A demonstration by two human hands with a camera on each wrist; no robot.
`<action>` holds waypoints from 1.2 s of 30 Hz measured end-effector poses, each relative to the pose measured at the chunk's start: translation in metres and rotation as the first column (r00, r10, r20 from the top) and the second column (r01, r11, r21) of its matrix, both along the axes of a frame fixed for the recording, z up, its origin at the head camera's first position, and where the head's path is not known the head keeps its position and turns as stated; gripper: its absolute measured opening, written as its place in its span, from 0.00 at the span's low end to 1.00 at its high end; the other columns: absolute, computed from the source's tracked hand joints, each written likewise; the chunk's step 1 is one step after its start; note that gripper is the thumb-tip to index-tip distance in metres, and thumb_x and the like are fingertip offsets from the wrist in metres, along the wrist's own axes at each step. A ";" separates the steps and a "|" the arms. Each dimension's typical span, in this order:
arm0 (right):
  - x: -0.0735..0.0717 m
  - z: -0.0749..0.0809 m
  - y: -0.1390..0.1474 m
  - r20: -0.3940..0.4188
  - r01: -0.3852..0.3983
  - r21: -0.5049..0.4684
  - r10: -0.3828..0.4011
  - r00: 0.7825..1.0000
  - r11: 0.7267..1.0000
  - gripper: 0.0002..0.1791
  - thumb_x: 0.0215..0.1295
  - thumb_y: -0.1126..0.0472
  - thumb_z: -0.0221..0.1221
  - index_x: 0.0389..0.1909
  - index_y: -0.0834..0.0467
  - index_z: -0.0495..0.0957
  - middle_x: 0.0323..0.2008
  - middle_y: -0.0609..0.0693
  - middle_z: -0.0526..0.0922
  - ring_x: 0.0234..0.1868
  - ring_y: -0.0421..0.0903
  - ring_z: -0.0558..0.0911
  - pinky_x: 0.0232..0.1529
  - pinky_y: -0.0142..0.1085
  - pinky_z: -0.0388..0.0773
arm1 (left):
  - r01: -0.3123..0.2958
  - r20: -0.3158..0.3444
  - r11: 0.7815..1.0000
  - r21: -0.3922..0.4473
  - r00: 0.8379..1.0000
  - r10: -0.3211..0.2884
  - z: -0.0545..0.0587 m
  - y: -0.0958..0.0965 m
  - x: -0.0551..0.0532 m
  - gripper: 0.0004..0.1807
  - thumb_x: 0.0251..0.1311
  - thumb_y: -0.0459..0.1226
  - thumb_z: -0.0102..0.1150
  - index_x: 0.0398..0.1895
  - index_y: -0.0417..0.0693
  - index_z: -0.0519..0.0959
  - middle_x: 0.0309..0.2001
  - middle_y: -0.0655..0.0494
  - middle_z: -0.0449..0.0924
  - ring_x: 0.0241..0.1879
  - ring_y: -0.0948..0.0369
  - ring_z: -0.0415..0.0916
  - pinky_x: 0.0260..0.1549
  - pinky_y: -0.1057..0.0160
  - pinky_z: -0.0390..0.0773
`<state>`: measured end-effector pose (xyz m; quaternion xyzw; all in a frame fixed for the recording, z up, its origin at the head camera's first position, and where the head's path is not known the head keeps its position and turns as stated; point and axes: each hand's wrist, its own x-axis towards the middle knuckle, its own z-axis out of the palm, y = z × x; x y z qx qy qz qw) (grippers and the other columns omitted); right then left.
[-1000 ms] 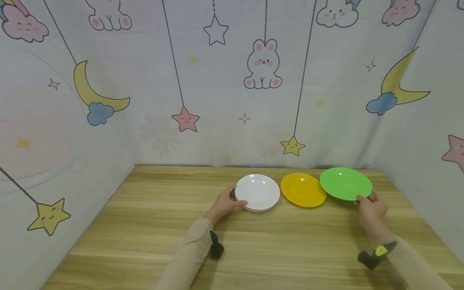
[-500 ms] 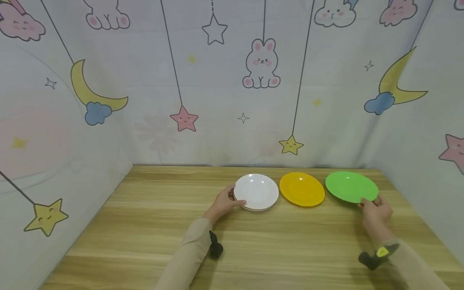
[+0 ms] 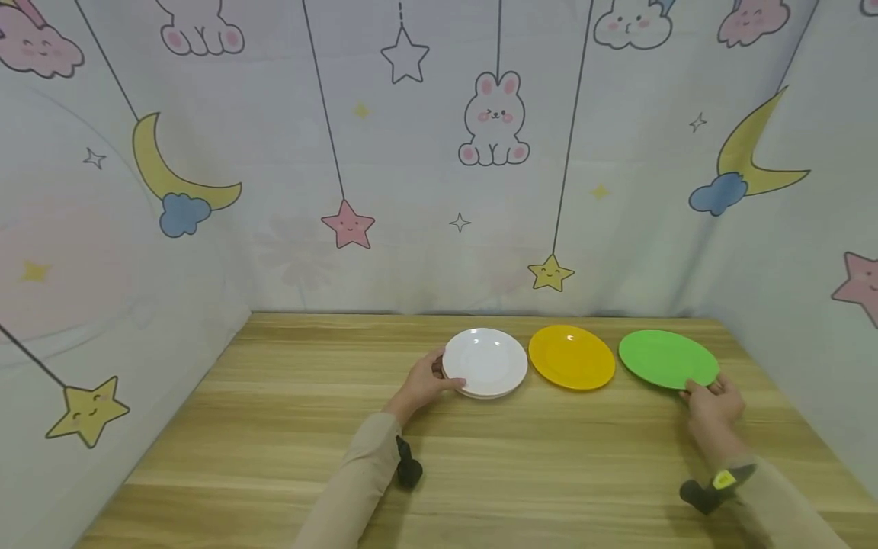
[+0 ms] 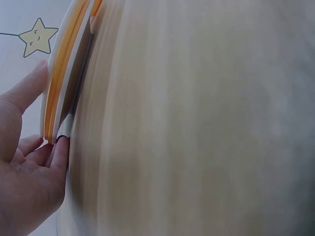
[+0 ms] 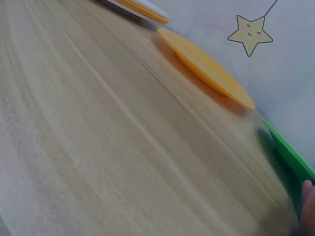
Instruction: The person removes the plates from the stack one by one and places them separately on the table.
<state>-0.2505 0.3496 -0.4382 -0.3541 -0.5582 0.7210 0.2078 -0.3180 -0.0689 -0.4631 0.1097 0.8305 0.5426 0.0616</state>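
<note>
My left hand (image 3: 420, 383) holds the left rim of a stack of plates (image 3: 485, 361), thumb over the top and fingers at the edge below. The top plate is white. In the left wrist view the stack's edge (image 4: 61, 73) shows orange layers between white ones. To its right a single yellow-orange plate (image 3: 571, 357) lies on the table, untouched. At the far right, my right hand (image 3: 715, 400) pinches the near right rim of a green plate (image 3: 668, 358). In the right wrist view the green plate (image 5: 290, 152) sits low over the wood; contact with it cannot be told.
The plates stand in a row near the back of a wood-grain table (image 3: 480, 473). Behind it hangs a pale curtain (image 3: 411, 168) printed with stars, moons and rabbits, which also closes both sides. A dark camera (image 3: 409, 467) is strapped at the left wrist.
My right hand has moved the green plate rightward and down, away from its overlap with the yellow-orange plate. My left hand keeps its hold on the stack. The head view has shifted slightly.
</note>
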 end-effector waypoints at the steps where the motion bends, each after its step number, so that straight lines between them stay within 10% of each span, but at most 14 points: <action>1: 0.000 -0.001 0.000 0.006 -0.010 0.015 0.010 1.000 1.000 0.40 0.57 0.77 0.51 0.69 0.60 0.45 0.39 0.44 0.66 0.20 0.29 0.73 0.28 0.20 0.76 | -0.002 0.005 1.000 0.003 1.000 0.002 0.000 0.000 0.000 0.43 0.46 0.35 0.69 0.64 0.31 0.57 0.55 0.38 0.70 0.52 0.50 0.71 0.47 0.60 0.75; 13: 0.005 -0.006 0.013 0.151 -0.191 0.239 0.157 0.976 0.952 0.41 0.58 0.72 0.52 0.68 0.66 0.39 0.56 0.65 0.59 0.17 0.27 0.72 0.28 0.25 0.79 | -0.004 0.006 1.000 0.008 1.000 0.004 0.000 0.001 -0.002 0.44 0.46 0.36 0.69 0.64 0.31 0.57 0.58 0.38 0.67 0.54 0.50 0.69 0.50 0.59 0.73; 36: 0.005 -0.008 0.021 0.281 -0.341 0.367 0.246 0.928 0.866 0.40 0.57 0.69 0.54 0.66 0.73 0.42 0.44 0.65 0.65 0.15 0.31 0.74 0.23 0.26 0.78 | 0.001 0.002 1.000 0.012 1.000 -0.001 -0.001 0.000 -0.001 0.43 0.46 0.36 0.69 0.64 0.32 0.58 0.58 0.39 0.67 0.53 0.51 0.70 0.49 0.60 0.74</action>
